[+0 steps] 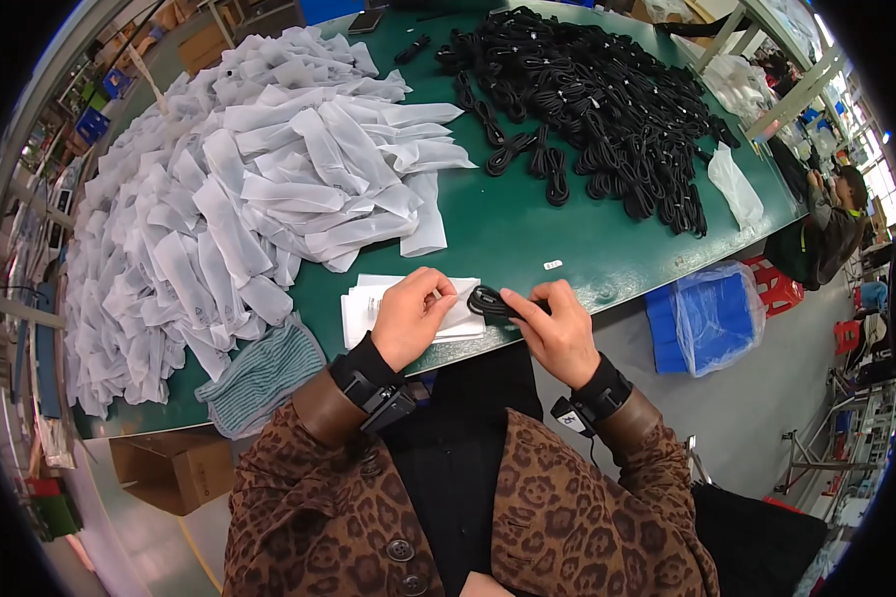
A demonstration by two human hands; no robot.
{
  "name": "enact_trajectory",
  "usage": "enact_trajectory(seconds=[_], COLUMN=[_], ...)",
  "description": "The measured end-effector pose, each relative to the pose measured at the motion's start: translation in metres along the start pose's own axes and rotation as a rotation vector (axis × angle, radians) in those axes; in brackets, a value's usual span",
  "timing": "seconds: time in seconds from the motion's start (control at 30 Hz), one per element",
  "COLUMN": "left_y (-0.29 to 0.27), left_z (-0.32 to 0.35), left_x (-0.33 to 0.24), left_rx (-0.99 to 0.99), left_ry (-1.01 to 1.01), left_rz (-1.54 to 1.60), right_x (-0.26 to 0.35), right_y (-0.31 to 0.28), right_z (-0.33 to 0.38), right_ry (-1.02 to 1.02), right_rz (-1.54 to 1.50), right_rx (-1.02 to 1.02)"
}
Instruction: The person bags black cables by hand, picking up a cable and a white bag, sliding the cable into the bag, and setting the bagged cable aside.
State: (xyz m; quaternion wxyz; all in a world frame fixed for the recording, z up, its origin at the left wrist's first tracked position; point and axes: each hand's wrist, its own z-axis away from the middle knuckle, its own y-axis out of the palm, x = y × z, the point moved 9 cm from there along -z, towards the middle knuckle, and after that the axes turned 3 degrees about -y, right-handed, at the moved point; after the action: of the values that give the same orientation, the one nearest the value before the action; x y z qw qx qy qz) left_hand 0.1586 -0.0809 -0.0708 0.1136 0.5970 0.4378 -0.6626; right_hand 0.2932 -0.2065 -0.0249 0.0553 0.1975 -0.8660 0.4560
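Note:
My right hand (555,325) grips a coiled black cable (489,301), one end of the coil at the mouth of a white translucent bag (460,316). Thumb and fingers of my left hand (411,312) pinch that bag's edge. Under it lies a flat stack of white bags (361,307) at the table's near edge. Whether the coil's tip is inside the bag is hard to make out. A big pile of filled white bags (299,169) covers the table's left side. At the far right lies a heap of black coiled cables (607,109).
The green table (408,267) carries a ribbed teal cloth (264,370), a small white label (554,265) and a loose white bag (735,189). A lined blue bin (702,318) stands right of the table, a cardboard box (177,468) below left. Another person (834,224) sits at right.

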Motion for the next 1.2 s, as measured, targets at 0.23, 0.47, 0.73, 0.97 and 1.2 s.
enact_trajectory(seconds=[0.23,0.47,0.73,0.97,1.2], left_y=[0.008,0.002,-0.014,-0.020,-0.054], left_z=[0.005,0.013,0.001,-0.005,-0.029], left_x=[-0.021,-0.051,-0.045,-0.060,-0.041], left_rx=[0.017,-0.013,-0.053,-0.029,0.057], left_ry=[0.161,0.448,0.289,0.230,-0.032], left_rz=[-0.063,-0.253,-0.124,-0.031,0.628], right_x=[-0.016,-0.039,-0.010,-0.029,-0.003], right_y=[0.025,0.082,0.021,0.032,-0.002], right_z=[0.006,0.049,-0.009,-0.020,-0.073], right_ry=[0.125,1.140,0.106,0.504,0.137], right_rz=[-0.342,-1.429,-0.507,-0.597,-0.783], right_rx=[0.122,0.400,-0.003,-0.026,-0.197])
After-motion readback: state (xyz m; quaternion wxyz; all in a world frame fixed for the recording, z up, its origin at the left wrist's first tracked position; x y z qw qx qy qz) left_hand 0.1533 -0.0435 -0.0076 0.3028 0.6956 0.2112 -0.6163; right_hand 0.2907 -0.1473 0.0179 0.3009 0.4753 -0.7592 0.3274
